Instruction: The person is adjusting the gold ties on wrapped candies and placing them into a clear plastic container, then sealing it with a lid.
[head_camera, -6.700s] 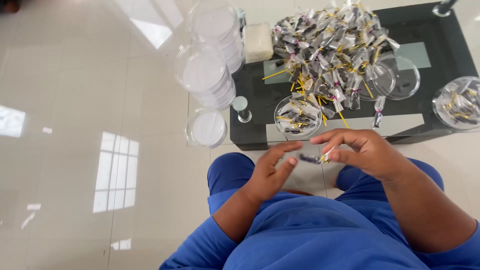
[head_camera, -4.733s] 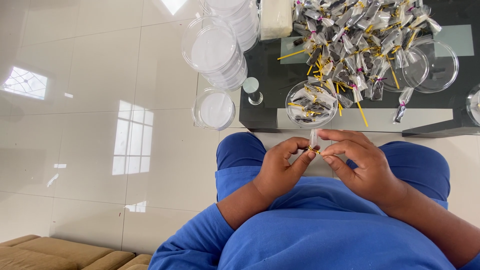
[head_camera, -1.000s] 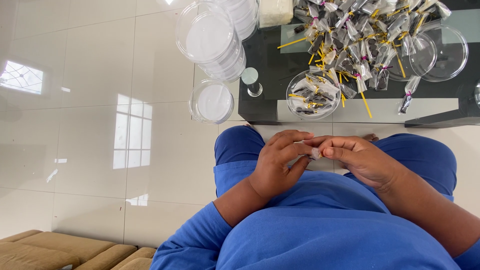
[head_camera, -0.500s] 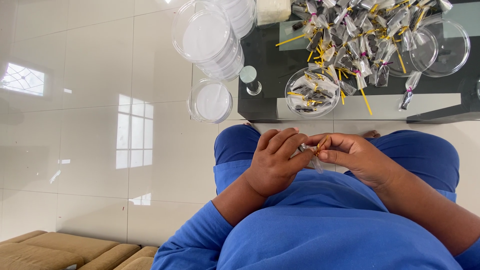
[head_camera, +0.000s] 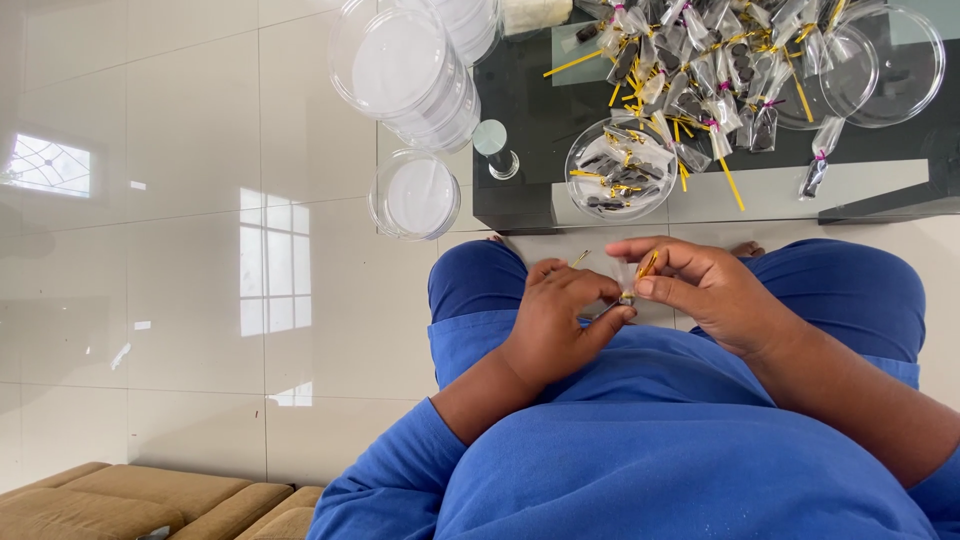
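Observation:
My left hand (head_camera: 555, 320) and my right hand (head_camera: 700, 290) meet over my lap, both pinching one small clear sachet (head_camera: 625, 297) with a dark filling and a yellow twist tie (head_camera: 648, 263). The tie sticks up between my right thumb and fingers. My knees in blue trousers (head_camera: 470, 285) point at a low black glass table (head_camera: 520, 170). On it, straight ahead of my hands, stands a clear round dish (head_camera: 620, 168) with several finished sachets, and behind it lies a big heap of tied sachets (head_camera: 700, 60).
Stacks of clear round lidded containers (head_camera: 405, 70) stand on the glossy tiled floor left of the table, with a single one (head_camera: 413, 195) nearer me. A small glass cup (head_camera: 495, 148) sits at the table corner. Empty clear dishes (head_camera: 885, 60) lie at the right. A tan sofa edge (head_camera: 140, 500) shows bottom left.
My hands stayed together over my lap, working the same sachet. The right fingers have lifted and spread, and the yellow tie now shows between them.

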